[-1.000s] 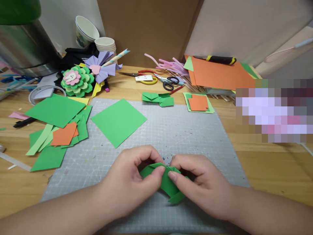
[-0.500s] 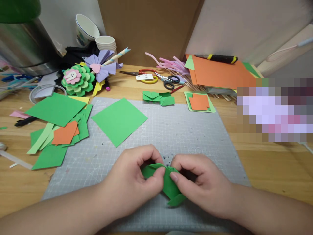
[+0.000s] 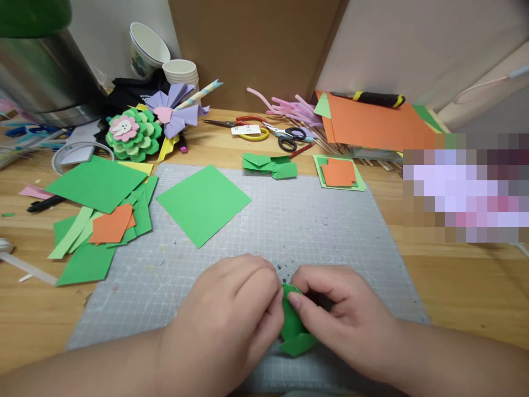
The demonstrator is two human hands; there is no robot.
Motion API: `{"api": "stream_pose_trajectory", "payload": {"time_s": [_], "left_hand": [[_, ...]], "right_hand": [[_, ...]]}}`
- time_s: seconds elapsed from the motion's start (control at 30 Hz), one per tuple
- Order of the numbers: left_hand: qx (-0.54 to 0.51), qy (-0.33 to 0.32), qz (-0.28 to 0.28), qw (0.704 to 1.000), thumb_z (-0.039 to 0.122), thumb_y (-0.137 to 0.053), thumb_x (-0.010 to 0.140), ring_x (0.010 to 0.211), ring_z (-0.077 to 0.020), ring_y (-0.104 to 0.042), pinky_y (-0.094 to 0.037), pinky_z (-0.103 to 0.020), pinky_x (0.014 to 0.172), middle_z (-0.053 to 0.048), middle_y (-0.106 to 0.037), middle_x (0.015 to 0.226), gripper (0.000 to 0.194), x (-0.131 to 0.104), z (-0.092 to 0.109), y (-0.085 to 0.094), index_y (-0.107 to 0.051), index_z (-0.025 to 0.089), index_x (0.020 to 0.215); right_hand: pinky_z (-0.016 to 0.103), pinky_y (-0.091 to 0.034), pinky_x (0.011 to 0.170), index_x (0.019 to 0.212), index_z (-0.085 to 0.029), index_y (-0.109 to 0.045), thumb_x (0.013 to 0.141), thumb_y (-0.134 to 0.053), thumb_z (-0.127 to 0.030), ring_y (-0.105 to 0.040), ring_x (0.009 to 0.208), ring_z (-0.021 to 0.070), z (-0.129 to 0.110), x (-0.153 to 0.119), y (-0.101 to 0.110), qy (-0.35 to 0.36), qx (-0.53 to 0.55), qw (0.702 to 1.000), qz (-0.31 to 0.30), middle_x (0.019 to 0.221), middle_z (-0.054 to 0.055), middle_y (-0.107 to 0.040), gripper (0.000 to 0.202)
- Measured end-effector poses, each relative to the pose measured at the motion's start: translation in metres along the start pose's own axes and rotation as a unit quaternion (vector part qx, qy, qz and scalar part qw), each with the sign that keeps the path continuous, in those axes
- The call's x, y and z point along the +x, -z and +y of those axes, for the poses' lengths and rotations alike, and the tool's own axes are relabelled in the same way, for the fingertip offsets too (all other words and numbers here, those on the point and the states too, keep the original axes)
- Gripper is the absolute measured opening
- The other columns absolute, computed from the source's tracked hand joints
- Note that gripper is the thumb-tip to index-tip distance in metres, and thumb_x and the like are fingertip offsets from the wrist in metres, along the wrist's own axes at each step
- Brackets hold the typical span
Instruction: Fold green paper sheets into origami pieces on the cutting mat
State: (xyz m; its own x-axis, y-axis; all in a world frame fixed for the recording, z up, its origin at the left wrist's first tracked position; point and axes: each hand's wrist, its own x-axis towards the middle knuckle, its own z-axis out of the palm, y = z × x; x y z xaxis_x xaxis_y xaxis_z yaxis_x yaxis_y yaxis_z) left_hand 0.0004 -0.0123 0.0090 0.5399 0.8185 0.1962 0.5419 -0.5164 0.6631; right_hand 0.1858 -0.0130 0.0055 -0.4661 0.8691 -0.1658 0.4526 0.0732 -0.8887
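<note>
A folded piece of green paper (image 3: 292,320) is held between both hands, low over the grey cutting mat (image 3: 339,231). My right hand (image 3: 347,314) pinches it from the right, thumb on top. On the other side, my left hand (image 3: 231,314) is closed at the paper's upper left edge; its back hides the fingertips and part of the paper. The paper's lower end sticks out with a folded flap. Farther up the mat lie a flat green square (image 3: 204,204) and two folded green pieces (image 3: 270,166).
At the left are green, orange and light green scraps (image 3: 109,223). Scissors (image 3: 289,137), pink pipe cleaners (image 3: 295,110), a paper flower (image 3: 132,132) and paper cups (image 3: 181,70) stand along the back. Small orange squares (image 3: 339,173) and an orange sheet (image 3: 376,124) lie to the right.
My left hand has rolled over, so its back now faces up and covers the paper's left part. My right hand keeps its pinch. The view has shifted slightly.
</note>
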Motion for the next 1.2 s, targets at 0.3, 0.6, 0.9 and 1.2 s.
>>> {"api": "stream_pose_trajectory", "payload": {"time_s": [0.3, 0.6, 0.9, 1.2], "left_hand": [[-0.499, 0.273, -0.113, 0.815, 0.037, -0.063, 0.082, 0.080, -0.0157, -0.056, -0.044, -0.027, 0.073, -0.001, -0.063, 0.081, 0.020, 0.018, -0.014, 0.010, -0.065, 0.018, 0.074], [-0.556, 0.300, -0.209, 0.746, 0.035, -0.071, 0.076, 0.074, -0.0125, -0.045, -0.035, -0.024, 0.064, 0.001, -0.054, 0.076, 0.020, 0.019, -0.020, 0.012, -0.062, 0.018, 0.079], [-0.527, 0.330, -0.187, 0.760, 0.033, -0.078, 0.064, 0.057, -0.0088, -0.040, -0.031, -0.020, 0.051, 0.004, -0.050, 0.063, 0.030, 0.020, -0.014, 0.005, -0.055, 0.016, 0.073], [-0.508, 0.344, -0.166, 0.772, 0.031, -0.077, 0.067, 0.053, -0.0069, -0.043, -0.034, -0.019, 0.051, 0.006, -0.052, 0.059, 0.026, 0.021, -0.010, 0.006, -0.056, 0.016, 0.069]], "right_hand": [[0.019, -0.033, 0.049, 0.064, -0.018, -0.047, 0.085, -0.046, -0.013, -0.041, 0.051, 0.0076, 0.000, 0.001, 0.009, 0.087, -0.034, 0.995, 0.020, 0.056, -0.004, -0.046, 0.021], [0.019, -0.032, 0.050, 0.063, -0.018, -0.043, 0.082, -0.046, -0.009, -0.040, 0.051, 0.0071, -0.002, -0.002, 0.007, 0.133, -0.051, 0.990, 0.006, 0.056, -0.005, -0.043, 0.021], [0.019, -0.030, 0.047, 0.062, -0.017, -0.047, 0.081, -0.048, -0.011, -0.037, 0.048, 0.0063, 0.001, -0.003, 0.002, 0.061, -0.015, 0.998, -0.003, 0.054, -0.006, -0.041, 0.020], [0.019, -0.030, 0.048, 0.063, -0.018, -0.044, 0.087, -0.045, -0.021, -0.035, 0.052, 0.0076, -0.007, -0.002, 0.006, 0.004, 0.107, 0.993, -0.058, 0.056, -0.006, -0.036, 0.024]]}}
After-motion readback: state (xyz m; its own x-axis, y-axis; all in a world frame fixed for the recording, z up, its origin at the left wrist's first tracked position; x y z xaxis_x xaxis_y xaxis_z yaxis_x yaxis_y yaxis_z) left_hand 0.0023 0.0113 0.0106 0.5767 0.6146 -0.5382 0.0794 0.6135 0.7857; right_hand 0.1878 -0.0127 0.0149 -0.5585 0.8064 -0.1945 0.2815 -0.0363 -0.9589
